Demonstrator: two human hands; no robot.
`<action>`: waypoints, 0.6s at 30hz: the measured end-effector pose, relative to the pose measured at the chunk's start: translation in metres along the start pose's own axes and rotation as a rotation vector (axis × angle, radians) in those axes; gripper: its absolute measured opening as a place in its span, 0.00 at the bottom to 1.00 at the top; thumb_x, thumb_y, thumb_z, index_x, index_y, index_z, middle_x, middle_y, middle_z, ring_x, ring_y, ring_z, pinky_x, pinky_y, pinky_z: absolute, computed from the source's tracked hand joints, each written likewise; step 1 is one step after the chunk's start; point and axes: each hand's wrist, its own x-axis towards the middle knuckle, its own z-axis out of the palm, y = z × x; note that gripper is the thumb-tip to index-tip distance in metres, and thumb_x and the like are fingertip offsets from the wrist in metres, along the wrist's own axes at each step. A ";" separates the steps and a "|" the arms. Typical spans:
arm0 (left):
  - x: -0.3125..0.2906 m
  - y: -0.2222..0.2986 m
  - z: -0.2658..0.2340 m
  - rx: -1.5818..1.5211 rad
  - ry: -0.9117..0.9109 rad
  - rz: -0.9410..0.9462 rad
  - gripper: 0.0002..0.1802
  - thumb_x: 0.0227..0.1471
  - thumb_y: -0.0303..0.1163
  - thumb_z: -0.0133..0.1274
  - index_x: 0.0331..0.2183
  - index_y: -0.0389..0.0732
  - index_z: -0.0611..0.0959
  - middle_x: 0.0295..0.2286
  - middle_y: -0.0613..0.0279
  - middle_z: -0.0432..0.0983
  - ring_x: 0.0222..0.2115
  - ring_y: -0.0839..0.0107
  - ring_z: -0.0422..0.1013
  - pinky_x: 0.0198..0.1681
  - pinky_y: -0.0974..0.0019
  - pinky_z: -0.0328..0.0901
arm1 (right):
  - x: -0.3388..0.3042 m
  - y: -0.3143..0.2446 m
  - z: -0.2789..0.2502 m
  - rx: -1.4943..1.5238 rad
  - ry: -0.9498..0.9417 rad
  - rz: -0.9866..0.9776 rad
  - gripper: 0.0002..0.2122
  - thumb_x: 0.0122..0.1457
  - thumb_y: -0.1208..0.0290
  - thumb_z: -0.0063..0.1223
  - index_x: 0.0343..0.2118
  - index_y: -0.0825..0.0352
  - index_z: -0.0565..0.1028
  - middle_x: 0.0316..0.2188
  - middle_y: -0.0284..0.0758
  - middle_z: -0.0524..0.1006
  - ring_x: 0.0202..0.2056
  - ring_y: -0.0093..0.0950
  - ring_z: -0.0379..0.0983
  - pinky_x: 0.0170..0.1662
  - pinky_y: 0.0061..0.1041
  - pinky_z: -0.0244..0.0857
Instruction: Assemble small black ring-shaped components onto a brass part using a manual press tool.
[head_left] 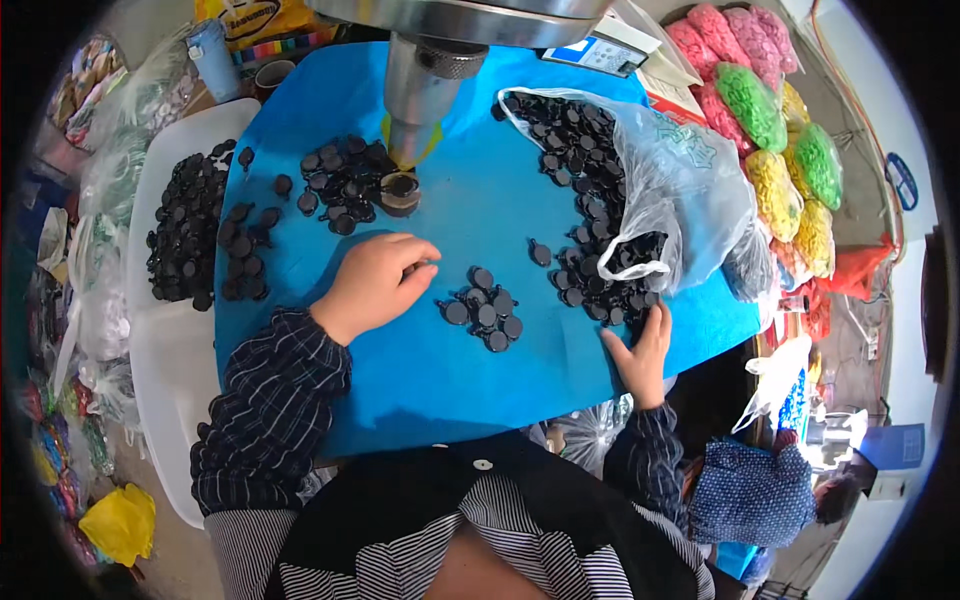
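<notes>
Two hands are sharing the blue tabletop [420,400], and black discs [487,316] are lying all around them! The left hand [380,283] is curving inward, thumb and fingertips close together; whether it is pinching anything, I cannot tell. The right hand [645,352] is standing wide, thumb well apart from the fingers, at the near edge of the big pile [585,150] that is spilling from a clear plastic bag [690,200]. Between the hands a small cluster of discs is sitting loose; more are crowding left of a metal die [400,193] under the machine's steel shaft [412,95], and a heap [190,230] is filling part of the white tray [170,350].

Working well here, I'm judging, is calling for separating overlapping discs, pinching each by its rim and leaving fingertips clear of that shaft. Drawing from the loose cluster is looking easier than digging beneath the bag's handle [640,272].
</notes>
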 end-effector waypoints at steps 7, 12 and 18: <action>-0.007 0.001 0.005 0.043 0.016 0.037 0.11 0.50 0.31 0.58 0.35 0.36 0.82 0.30 0.55 0.77 0.31 0.61 0.74 0.31 0.60 0.68 | 0.041 -0.063 0.029 -0.064 -0.051 -0.118 0.43 0.45 0.54 0.70 0.54 0.81 0.58 0.57 0.65 0.56 0.58 0.59 0.55 0.61 0.47 0.52; -0.012 0.035 0.012 0.161 -0.101 0.222 0.22 0.46 0.38 0.62 0.42 0.38 0.78 0.34 0.56 0.74 0.35 0.58 0.73 0.34 0.58 0.69 | 0.061 -0.117 0.056 0.051 -0.126 -0.275 0.41 0.46 0.56 0.68 0.54 0.81 0.58 0.58 0.64 0.56 0.58 0.60 0.55 0.61 0.47 0.51; -0.005 0.035 0.036 0.284 -0.124 0.113 0.28 0.44 0.40 0.63 0.45 0.37 0.75 0.35 0.54 0.70 0.36 0.54 0.72 0.38 0.57 0.69 | 0.086 -0.149 0.083 0.196 -0.164 -0.397 0.30 0.50 0.64 0.63 0.51 0.79 0.63 0.56 0.61 0.59 0.57 0.57 0.57 0.59 0.47 0.53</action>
